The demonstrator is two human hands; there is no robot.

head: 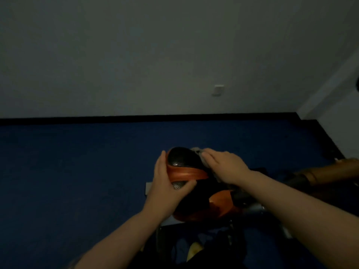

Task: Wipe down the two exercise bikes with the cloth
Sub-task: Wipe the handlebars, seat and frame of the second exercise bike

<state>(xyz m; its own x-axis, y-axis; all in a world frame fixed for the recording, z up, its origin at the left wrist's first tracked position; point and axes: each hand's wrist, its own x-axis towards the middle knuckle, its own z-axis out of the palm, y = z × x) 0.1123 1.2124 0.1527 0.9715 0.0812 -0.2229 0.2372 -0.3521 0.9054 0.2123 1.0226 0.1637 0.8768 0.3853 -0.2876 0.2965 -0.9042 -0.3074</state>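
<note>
Both sets of fingers are on the saddle (183, 162): your left hand (167, 181) curls round its near side to steady it, while your right hand (223, 166) lies flat, fingers together, pressing the cloth (198, 152) against its far edge. That black-and-orange seat belongs to the one bike (217, 206) you can see. Judging by this, you're mid-wipe; the second bike isn't visible and seems undone.

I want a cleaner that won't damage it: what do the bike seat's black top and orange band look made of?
Black top: seemingly textured vinyl or rubber, semi-gloss, with speckled glints. Orange band: likely smooth satin vinyl or plastic, showing soft sheen. Dim light leaves both uncertain.
</note>
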